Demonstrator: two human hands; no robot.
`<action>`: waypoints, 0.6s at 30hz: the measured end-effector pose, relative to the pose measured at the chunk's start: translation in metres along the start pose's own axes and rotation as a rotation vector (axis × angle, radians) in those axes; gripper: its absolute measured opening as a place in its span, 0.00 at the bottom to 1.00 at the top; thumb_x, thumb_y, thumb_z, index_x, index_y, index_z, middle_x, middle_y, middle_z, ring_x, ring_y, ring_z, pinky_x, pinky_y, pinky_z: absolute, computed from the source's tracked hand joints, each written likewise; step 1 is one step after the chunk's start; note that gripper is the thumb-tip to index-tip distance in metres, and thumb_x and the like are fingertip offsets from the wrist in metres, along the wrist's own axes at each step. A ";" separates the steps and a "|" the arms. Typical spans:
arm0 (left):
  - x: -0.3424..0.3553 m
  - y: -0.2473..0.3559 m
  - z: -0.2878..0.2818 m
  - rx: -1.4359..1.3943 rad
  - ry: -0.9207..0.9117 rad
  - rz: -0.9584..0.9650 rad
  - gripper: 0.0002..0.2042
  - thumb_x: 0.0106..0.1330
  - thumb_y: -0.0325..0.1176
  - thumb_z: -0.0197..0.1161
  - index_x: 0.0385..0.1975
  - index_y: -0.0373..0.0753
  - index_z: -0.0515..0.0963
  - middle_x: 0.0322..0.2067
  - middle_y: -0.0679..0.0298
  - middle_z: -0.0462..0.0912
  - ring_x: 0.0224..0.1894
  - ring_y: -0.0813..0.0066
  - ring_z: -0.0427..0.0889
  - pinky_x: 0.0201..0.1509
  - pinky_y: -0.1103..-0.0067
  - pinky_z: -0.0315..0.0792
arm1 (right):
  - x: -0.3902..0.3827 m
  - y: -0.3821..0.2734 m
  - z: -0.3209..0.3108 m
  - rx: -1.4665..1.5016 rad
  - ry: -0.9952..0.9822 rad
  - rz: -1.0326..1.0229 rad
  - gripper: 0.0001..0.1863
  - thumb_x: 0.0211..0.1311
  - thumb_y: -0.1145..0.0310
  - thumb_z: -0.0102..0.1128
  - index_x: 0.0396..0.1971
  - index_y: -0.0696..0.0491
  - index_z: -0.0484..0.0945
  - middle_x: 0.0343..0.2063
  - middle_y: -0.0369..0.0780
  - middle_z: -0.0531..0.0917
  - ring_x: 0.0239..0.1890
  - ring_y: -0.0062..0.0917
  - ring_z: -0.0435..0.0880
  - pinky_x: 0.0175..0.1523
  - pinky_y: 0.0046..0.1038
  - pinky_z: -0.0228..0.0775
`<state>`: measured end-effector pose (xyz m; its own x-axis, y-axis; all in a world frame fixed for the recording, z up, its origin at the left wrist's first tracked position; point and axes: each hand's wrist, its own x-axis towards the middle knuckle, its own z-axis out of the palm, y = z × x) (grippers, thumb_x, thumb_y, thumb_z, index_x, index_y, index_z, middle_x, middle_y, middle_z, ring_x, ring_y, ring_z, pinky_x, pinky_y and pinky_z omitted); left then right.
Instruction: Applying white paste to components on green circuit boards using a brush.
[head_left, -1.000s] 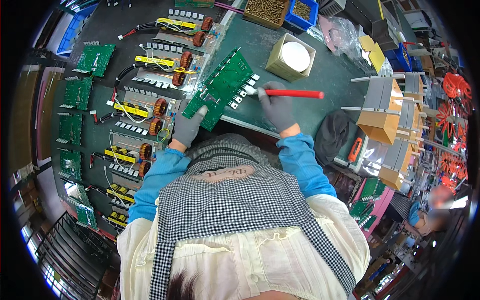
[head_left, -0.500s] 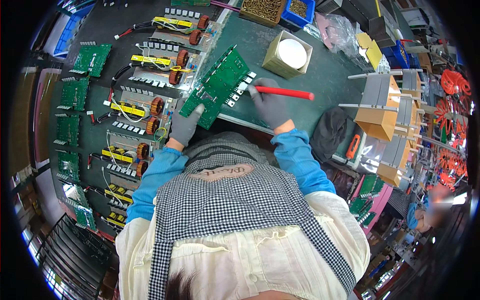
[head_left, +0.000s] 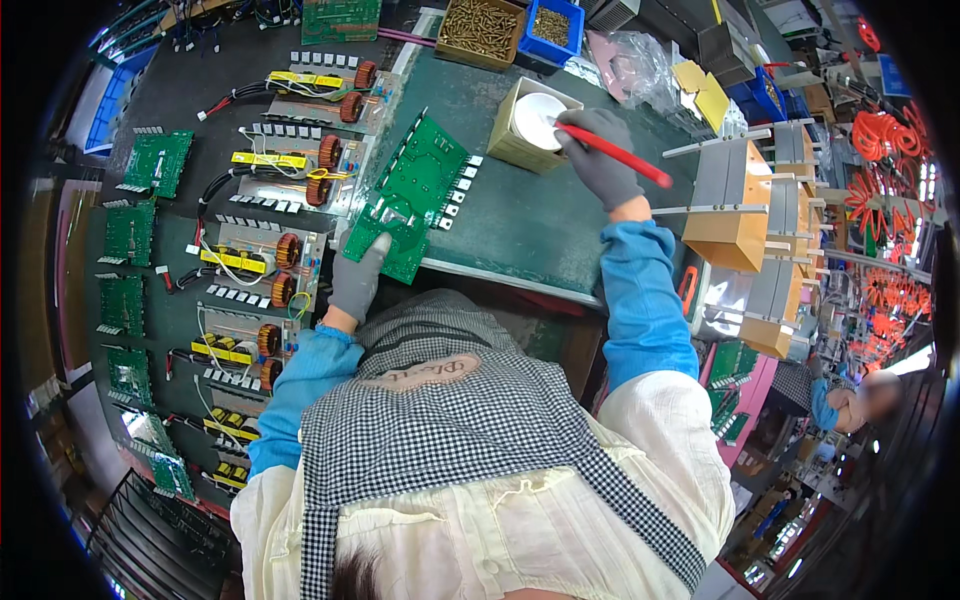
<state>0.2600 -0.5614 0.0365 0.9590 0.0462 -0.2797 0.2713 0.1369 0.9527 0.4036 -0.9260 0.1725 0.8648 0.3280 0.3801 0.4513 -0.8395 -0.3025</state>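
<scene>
My left hand (head_left: 357, 278) grips the lower left corner of a green circuit board (head_left: 415, 170), thumb on its top face. The board lies tilted over the green bench top, with several white-faced, tab-like components standing out along its right edge. My right hand (head_left: 604, 160) is closed around a slim red stick-like tool (head_left: 625, 160). Its working tip is at the white round contents (head_left: 538, 118) of a square beige box (head_left: 512, 150); the exact shape of the tip is too small to make out. Both hands wear grey gloves.
Left of the board stand several power assemblies (head_left: 255, 262) with copper coils and yellow transformers; green boards (head_left: 160, 165) line the far left. A box of brass screws (head_left: 478, 30) and a blue bin (head_left: 552, 28) sit at the back. Orange-and-grey housings (head_left: 725, 215) stand at right.
My right hand has moved right and up with the red tool, from the board's components to the beige box. My left hand still holds the board, now turned slightly more upright.
</scene>
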 end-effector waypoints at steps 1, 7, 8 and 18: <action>-0.001 -0.003 0.000 0.017 0.013 0.046 0.17 0.65 0.37 0.69 0.50 0.37 0.76 0.42 0.66 0.81 0.43 0.79 0.77 0.48 0.77 0.73 | 0.001 0.004 0.008 0.000 -0.001 -0.004 0.09 0.57 0.62 0.66 0.37 0.45 0.82 0.33 0.38 0.84 0.43 0.37 0.81 0.53 0.39 0.69; 0.004 -0.012 -0.002 -0.031 0.056 -0.029 0.18 0.65 0.37 0.70 0.50 0.37 0.76 0.41 0.66 0.81 0.42 0.79 0.77 0.46 0.78 0.73 | -0.001 -0.001 0.020 -0.361 0.055 -0.127 0.09 0.58 0.63 0.64 0.39 0.41 0.81 0.32 0.33 0.83 0.45 0.31 0.80 0.56 0.37 0.64; 0.004 -0.011 -0.002 -0.042 0.045 -0.038 0.17 0.65 0.37 0.70 0.49 0.37 0.76 0.41 0.66 0.82 0.41 0.80 0.77 0.45 0.78 0.73 | -0.004 -0.005 0.018 -0.353 0.050 -0.129 0.09 0.58 0.63 0.64 0.39 0.41 0.81 0.32 0.33 0.83 0.45 0.31 0.80 0.56 0.37 0.64; 0.000 -0.010 -0.003 0.066 0.048 0.026 0.21 0.63 0.39 0.71 0.50 0.36 0.75 0.39 0.65 0.82 0.39 0.80 0.78 0.43 0.78 0.74 | -0.038 -0.091 -0.003 0.362 0.278 0.101 0.10 0.55 0.69 0.69 0.36 0.55 0.82 0.33 0.43 0.81 0.38 0.38 0.81 0.44 0.33 0.73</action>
<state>0.2572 -0.5600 0.0262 0.9611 0.0962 -0.2590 0.2531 0.0696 0.9649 0.3290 -0.8628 0.1880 0.8390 0.0823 0.5378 0.4581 -0.6402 -0.6167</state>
